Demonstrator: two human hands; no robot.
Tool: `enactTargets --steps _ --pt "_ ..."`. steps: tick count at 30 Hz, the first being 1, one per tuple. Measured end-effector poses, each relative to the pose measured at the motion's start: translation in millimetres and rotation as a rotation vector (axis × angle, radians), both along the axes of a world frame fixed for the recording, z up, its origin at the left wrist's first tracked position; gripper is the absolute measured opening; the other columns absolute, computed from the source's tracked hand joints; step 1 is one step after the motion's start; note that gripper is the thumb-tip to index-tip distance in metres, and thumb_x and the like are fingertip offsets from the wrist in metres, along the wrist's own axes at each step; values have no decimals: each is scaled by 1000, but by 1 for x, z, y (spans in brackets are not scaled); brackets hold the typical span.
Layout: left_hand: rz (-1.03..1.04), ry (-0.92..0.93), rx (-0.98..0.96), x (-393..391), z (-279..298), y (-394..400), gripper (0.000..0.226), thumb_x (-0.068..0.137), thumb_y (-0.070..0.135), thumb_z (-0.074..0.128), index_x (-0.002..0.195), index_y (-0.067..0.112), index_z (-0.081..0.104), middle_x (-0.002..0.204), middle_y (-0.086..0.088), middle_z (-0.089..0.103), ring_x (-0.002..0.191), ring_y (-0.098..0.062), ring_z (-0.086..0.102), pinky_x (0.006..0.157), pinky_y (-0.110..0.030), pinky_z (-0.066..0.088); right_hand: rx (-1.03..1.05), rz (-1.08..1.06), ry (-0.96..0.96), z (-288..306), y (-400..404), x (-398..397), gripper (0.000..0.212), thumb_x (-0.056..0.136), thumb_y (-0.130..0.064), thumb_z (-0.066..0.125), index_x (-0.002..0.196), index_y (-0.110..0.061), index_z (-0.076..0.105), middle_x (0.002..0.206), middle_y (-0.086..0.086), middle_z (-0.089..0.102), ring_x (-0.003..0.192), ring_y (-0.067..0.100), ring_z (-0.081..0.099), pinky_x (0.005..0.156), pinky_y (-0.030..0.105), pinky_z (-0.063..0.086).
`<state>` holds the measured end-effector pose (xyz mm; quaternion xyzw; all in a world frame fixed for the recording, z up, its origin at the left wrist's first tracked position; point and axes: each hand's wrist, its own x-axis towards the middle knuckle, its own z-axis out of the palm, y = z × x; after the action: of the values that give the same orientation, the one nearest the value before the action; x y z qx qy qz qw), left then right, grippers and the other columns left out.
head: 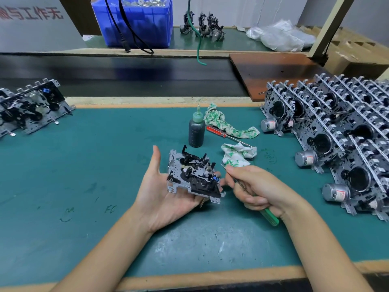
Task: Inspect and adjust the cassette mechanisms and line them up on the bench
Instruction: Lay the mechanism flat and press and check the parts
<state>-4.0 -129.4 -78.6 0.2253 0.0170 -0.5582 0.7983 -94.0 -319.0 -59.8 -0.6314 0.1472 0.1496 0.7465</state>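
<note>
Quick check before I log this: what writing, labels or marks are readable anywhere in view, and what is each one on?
"与工作无": red characters on the grey sign at top left, cut off by the frame edge.
"FC": faint scribble on the green mat.
Red-and-white motor labels on the stacked mechanisms: too small to read.
Oil bottle: no legible text.

Cassette mechs: 1 in hand (193, 175); approx 2 laid flat at far left (31, 106), edge cuts them off; a dense stack at right (336, 131), too packed to count, 4 silver motors (268, 124) showing; 3 upright on back shelf (202, 25). Screwdrivers: 2, one red-handled (216, 131), one green-handled (270, 217). Rags: 2 (223, 121). Oil bottle: 1 (196, 131). Blue bin: 1 (136, 22). Hands: 2.
</note>
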Motion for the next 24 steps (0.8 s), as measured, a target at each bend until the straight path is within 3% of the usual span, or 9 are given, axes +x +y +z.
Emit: enactTargets --steps 2,4,6,10,19,24 --pt "-9 -38 46 0 1 0 103 77 82 35 128 -5 53 139 -29 45 128 -40 46 109 -48 36 -8 66 -8 2 2 -1 40 88 -38 47 59 -12 53 34 3 37 21 3 18 32 7 15" --pt "-9 -69 103 0 0 -1 97 79 80 33 121 -3 61 131 -25 54 117 -37 58 93 -47 51 -44 147 -15 4 5 -2 43 88 -41 48 54 -15 54 33 1 38 22 5 20 33 10 13" --pt "-9 -110 199 -1 -4 -2 90 81 78 29 116 4 67 125 -20 61 108 -31 64 84 -41 56 -78 201 -16 5 9 -3 45 89 -41 48 53 -15 54 33 1 39 23 6 22 34 11 14" --pt "-10 -185 325 -1 -7 -4 79 86 72 27 107 12 73 119 -13 66 103 -24 67 84 -33 55 -122 208 3 5 17 -2 51 96 -36 43 50 -17 52 32 0 37 24 6 21 33 11 19" --pt "-6 -193 326 -1 -6 -5 76 87 70 28 112 12 70 122 -14 65 108 -26 65 85 -35 54 -202 213 57 10 21 -1 57 97 -35 44 44 -17 50 29 -2 35 23 5 20 33 10 17" --pt "22 -194 309 -3 -6 -5 74 88 67 29 110 12 72 120 -14 66 105 -25 66 78 -32 58 -248 252 85 12 20 0 62 98 -37 42 39 -19 49 28 -3 34 23 5 19 33 9 17"
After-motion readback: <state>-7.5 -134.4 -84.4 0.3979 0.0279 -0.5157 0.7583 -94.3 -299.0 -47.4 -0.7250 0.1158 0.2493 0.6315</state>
